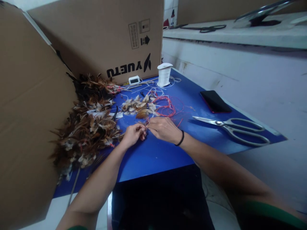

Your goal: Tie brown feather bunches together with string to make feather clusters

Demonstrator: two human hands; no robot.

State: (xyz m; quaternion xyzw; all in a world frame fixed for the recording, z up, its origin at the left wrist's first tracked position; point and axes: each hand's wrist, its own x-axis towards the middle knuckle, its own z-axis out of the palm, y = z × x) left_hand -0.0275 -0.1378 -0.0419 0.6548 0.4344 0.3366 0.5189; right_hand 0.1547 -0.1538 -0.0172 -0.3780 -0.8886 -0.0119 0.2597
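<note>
My left hand (134,135) is closed in a pinch, with a bit of brownish feather (142,122) showing just above its fingertips. My right hand (165,129), a black band on its wrist, pinches right beside it, fingertips almost touching the left. A little red string shows at the right fingers; the exact grip is hidden. Just beyond the hands lie loose cream and brown feathers (137,106) and a loose coil of red string (170,110). A large heap of brown feather bunches (92,127), some bound with red, spreads to the left of my left hand.
Large metal scissors (223,123) lie on the blue tabletop (153,159) at right, below a dark phone (215,101). A white spool (164,75) and a small white digital device (134,80) stand at the back. Cardboard (100,35) walls the left and rear; a white ledge (263,35) runs along the right.
</note>
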